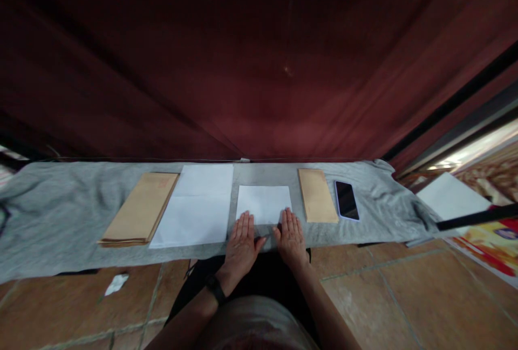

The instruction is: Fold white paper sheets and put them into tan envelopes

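A white sheet of paper (264,201), about half the size of the sheets beside it, lies flat on the grey cloth in front of me. On its near left corner rest the fingertips of my left hand (242,242), laid flat with the thumb out. My right hand (290,237) lies flat in the same way on the near right corner. Neither hand grips anything. To the left are larger white sheets (198,210) with a faint crease across them, and a stack of brown envelopes (140,207). Right of the small sheet lies a brown envelope (318,195).
A phone (347,200) lies face up right of the single envelope. The grey cloth (376,204) covers a narrow table against a dark red curtain (259,96). A crumpled white scrap (117,283) is on the tiled floor. A white board (453,196) stands at the right.
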Demonstrator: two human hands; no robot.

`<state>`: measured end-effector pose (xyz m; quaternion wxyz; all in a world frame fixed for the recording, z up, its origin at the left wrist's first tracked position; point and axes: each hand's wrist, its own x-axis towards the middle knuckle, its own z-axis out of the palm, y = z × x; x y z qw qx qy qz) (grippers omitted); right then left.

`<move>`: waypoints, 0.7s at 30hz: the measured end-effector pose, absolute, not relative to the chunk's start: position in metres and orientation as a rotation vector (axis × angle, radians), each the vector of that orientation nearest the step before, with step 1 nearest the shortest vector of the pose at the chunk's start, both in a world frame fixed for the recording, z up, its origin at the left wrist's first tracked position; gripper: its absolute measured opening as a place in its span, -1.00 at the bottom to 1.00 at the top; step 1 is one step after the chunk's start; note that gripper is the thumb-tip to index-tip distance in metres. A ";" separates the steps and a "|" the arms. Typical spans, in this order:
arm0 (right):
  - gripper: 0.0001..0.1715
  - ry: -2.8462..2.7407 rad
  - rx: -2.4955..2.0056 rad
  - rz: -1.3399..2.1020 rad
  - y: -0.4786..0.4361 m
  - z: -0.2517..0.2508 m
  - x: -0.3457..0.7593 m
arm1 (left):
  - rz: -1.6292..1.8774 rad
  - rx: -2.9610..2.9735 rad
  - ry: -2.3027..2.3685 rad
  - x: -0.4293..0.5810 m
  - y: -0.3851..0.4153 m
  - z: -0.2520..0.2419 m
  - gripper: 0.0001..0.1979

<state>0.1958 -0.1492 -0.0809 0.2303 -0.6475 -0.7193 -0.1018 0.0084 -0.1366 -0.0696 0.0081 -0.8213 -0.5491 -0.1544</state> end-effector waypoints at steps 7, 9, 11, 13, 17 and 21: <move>-0.26 -1.874 -1.851 -0.245 -0.149 -0.088 0.200 | -0.541 -2.477 -1.830 0.006 -0.135 -0.069 -0.34; -0.29 -1.846 -1.860 -0.182 -0.143 -0.086 0.199 | -0.565 -2.502 -1.815 0.011 -0.129 -0.065 -0.38; -0.32 -1.844 -1.845 -0.105 -0.134 -0.080 0.196 | -0.577 -2.552 -1.774 0.018 -0.118 -0.060 -0.41; -0.35 -1.868 -1.814 -0.033 -0.120 -0.073 0.191 | -0.573 -2.603 -1.728 0.027 -0.104 -0.058 -0.43; -0.38 -1.973 -1.755 0.071 -0.091 -0.060 0.179 | -0.492 -2.695 -1.670 0.041 -0.074 -0.060 -0.44; -0.43 -2.081 -1.726 0.110 -0.069 -0.059 0.170 | -0.393 -2.749 -1.619 0.045 -0.054 -0.065 -0.40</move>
